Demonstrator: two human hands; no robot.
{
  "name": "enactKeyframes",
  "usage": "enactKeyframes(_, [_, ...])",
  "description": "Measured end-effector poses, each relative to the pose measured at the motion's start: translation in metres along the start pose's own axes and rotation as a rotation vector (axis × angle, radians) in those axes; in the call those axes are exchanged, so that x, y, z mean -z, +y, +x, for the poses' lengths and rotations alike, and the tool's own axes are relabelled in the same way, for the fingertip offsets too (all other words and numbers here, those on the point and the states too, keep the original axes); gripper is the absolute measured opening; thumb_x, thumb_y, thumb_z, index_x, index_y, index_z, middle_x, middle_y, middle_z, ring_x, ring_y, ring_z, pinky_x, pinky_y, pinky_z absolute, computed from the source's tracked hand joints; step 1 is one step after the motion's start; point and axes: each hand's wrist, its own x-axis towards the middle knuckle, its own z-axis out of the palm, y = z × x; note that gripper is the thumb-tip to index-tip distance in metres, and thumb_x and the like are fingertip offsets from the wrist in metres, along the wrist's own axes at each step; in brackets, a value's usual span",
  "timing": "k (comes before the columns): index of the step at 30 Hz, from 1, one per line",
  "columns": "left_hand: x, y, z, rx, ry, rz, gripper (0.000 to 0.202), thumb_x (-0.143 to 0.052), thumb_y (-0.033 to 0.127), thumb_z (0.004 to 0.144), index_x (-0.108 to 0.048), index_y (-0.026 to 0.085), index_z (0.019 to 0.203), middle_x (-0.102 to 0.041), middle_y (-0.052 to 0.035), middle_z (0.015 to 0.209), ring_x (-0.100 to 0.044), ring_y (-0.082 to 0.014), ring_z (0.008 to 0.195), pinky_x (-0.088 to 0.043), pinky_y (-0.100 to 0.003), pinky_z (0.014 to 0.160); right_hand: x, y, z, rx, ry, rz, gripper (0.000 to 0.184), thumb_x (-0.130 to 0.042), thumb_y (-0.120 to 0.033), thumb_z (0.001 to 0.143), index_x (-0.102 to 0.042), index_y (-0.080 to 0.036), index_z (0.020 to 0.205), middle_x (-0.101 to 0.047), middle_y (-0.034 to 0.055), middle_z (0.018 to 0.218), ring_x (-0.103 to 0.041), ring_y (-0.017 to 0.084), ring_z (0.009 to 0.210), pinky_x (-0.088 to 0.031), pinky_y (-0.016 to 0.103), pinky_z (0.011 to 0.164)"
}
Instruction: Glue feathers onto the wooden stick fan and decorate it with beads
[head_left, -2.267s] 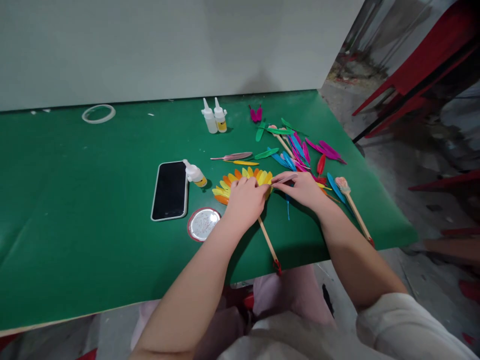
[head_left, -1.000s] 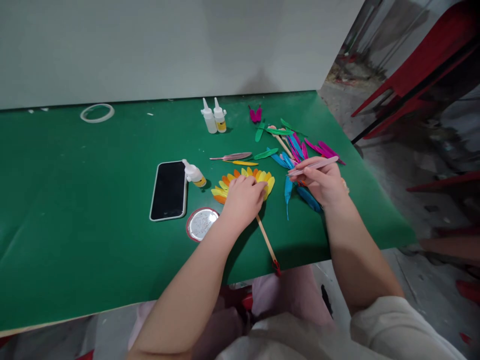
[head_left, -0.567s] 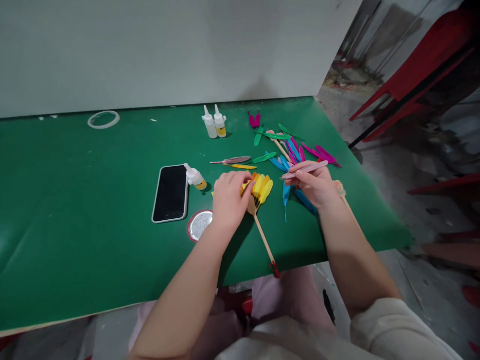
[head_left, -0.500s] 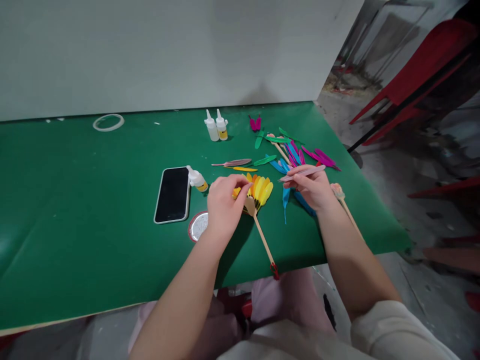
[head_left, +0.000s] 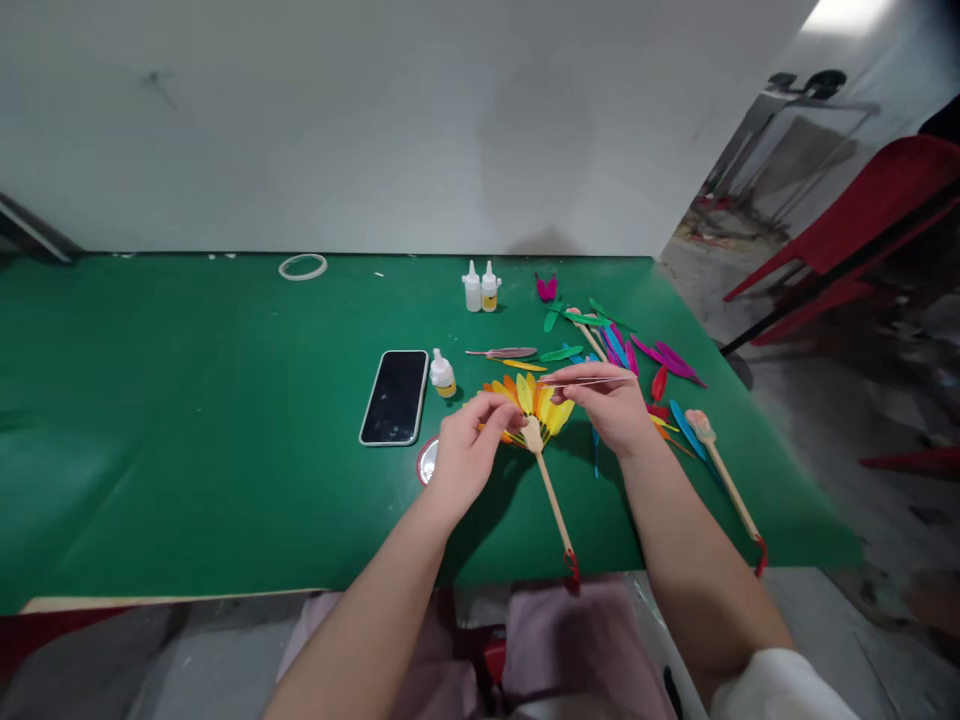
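Note:
A fan of yellow and orange feathers (head_left: pixel 559 417) with a pale wooden handle (head_left: pixel 553 500) and a red cord lies before me. My left hand (head_left: pixel 469 440) is closed in a pinch at the left side of its wooden head; what lies between the fingertips is too small to make out. My right hand (head_left: pixel 616 410) grips a pair of pinkish tweezers (head_left: pixel 589 380), held level with the tips pointing left over the feathers. Loose blue, purple and green feathers lie beyond and beside my right hand. A round tin (head_left: pixel 427 462) is partly hidden by my left hand.
A phone (head_left: pixel 394 398) and a small glue bottle (head_left: pixel 442 375) stand to the left. Two more bottles (head_left: pixel 481 290) are farther back, near a tape ring (head_left: pixel 303 266). A second wooden handle (head_left: pixel 731 485) lies at right. The white wall (head_left: pixel 375 130) borders the green table.
My right hand has brought the tweezers left, over the fan. My left fingertips have come down towards the fan's wooden head. The view has shifted, so the table items appear farther right.

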Motion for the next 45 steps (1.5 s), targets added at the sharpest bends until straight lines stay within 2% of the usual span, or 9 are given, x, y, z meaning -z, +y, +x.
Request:
enactKeyframes(3, [0.001, -0.006, 0.005, 0.041, 0.045, -0.246, 0.023, -0.052, 0.038, 0.083, -0.058, 0.016, 0.084, -0.068, -0.0024, 0.073, -0.064, -0.0124, 0.066, -0.051, -0.025, 0.067, -0.007, 0.006, 0.001, -0.023, -0.021, 0.031, 0.012, -0.071, -0.023, 0.068, -0.072, -0.023, 0.080, -0.073, 0.0018, 0.082, -0.066, 0.013, 0.063, -0.056, 0.028, 0.064])
enactKeyframes(6, [-0.001, -0.011, 0.008, 0.088, 0.090, -0.313, 0.025, -0.053, 0.039, 0.082, -0.057, 0.015, 0.083, -0.067, -0.0025, 0.072, -0.063, -0.0110, 0.062, -0.050, -0.023, 0.063, -0.006, 0.013, -0.002, -0.074, -0.034, 0.051, 0.013, -0.071, -0.022, 0.068, -0.072, -0.023, 0.081, -0.073, 0.0015, 0.082, -0.067, 0.013, 0.063, -0.056, 0.026, 0.064])
enactKeyframes(11, [-0.006, -0.018, 0.007, 0.042, 0.104, -0.108, 0.024, -0.058, 0.035, 0.080, -0.060, 0.018, 0.097, -0.068, -0.0034, 0.087, -0.064, -0.0121, 0.075, -0.051, -0.024, 0.070, -0.005, 0.015, -0.007, -0.116, -0.078, 0.050, 0.015, -0.073, -0.021, 0.064, -0.072, -0.024, 0.079, -0.073, 0.0012, 0.080, -0.067, 0.014, 0.063, -0.056, 0.027, 0.064])
enactKeyframes(15, [-0.005, -0.020, 0.003, -0.063, 0.113, 0.094, 0.019, -0.055, 0.033, 0.082, -0.065, 0.021, 0.092, -0.067, -0.0031, 0.092, -0.064, -0.0147, 0.082, -0.050, -0.028, 0.077, -0.006, 0.011, -0.009, -0.103, -0.082, 0.036, 0.015, -0.073, -0.020, 0.065, -0.072, -0.025, 0.079, -0.073, 0.0003, 0.078, -0.067, 0.013, 0.064, -0.055, 0.027, 0.063])
enactKeyframes(27, [-0.004, -0.015, 0.002, -0.110, 0.098, 0.150, 0.019, -0.053, 0.033, 0.083, -0.065, 0.021, 0.091, -0.068, -0.0032, 0.092, -0.064, -0.0153, 0.083, -0.050, -0.028, 0.076, -0.006, 0.012, -0.009, -0.092, -0.073, 0.032, 0.015, -0.074, -0.023, 0.065, -0.072, -0.025, 0.079, -0.073, 0.0003, 0.079, -0.067, 0.013, 0.063, -0.056, 0.028, 0.064])
enactKeyframes(32, [-0.001, -0.011, 0.004, -0.073, 0.076, 0.190, 0.018, -0.057, 0.034, 0.080, -0.065, 0.019, 0.081, -0.067, -0.0015, 0.082, -0.062, -0.0137, 0.075, -0.049, -0.024, 0.071, -0.007, 0.011, -0.010, -0.141, -0.074, -0.007, 0.016, -0.075, -0.024, 0.062, -0.072, -0.023, 0.078, -0.072, 0.0010, 0.075, -0.067, 0.015, 0.065, -0.056, 0.028, 0.065])
enactKeyframes(37, [-0.001, -0.010, 0.006, -0.018, 0.005, 0.174, 0.017, -0.053, 0.034, 0.083, -0.061, 0.019, 0.081, -0.066, -0.0003, 0.080, -0.062, -0.0132, 0.073, -0.048, -0.024, 0.070, -0.008, 0.011, -0.010, -0.159, -0.061, -0.028, 0.018, -0.076, -0.026, 0.061, -0.072, -0.021, 0.078, -0.072, 0.0019, 0.076, -0.067, 0.014, 0.065, -0.056, 0.026, 0.066])
enactKeyframes(42, [-0.002, -0.012, 0.003, -0.121, 0.105, 0.421, 0.013, -0.049, 0.029, 0.085, -0.058, 0.019, 0.082, -0.064, -0.0007, 0.079, -0.059, -0.0134, 0.072, -0.045, -0.025, 0.068, -0.013, 0.009, -0.010, -0.147, -0.032, -0.060, 0.016, -0.074, -0.026, 0.062, -0.072, -0.022, 0.077, -0.072, 0.0013, 0.078, -0.067, 0.013, 0.068, -0.056, 0.027, 0.068])
enactKeyframes(45, [-0.003, -0.013, 0.003, -0.165, 0.123, 0.472, 0.013, -0.047, 0.027, 0.086, -0.057, 0.019, 0.082, -0.063, -0.0006, 0.078, -0.057, -0.0129, 0.071, -0.044, -0.025, 0.068, -0.014, 0.008, -0.010, -0.147, -0.023, -0.070, 0.016, -0.075, -0.025, 0.062, -0.072, -0.022, 0.077, -0.072, 0.0013, 0.077, -0.067, 0.014, 0.070, -0.056, 0.028, 0.069])
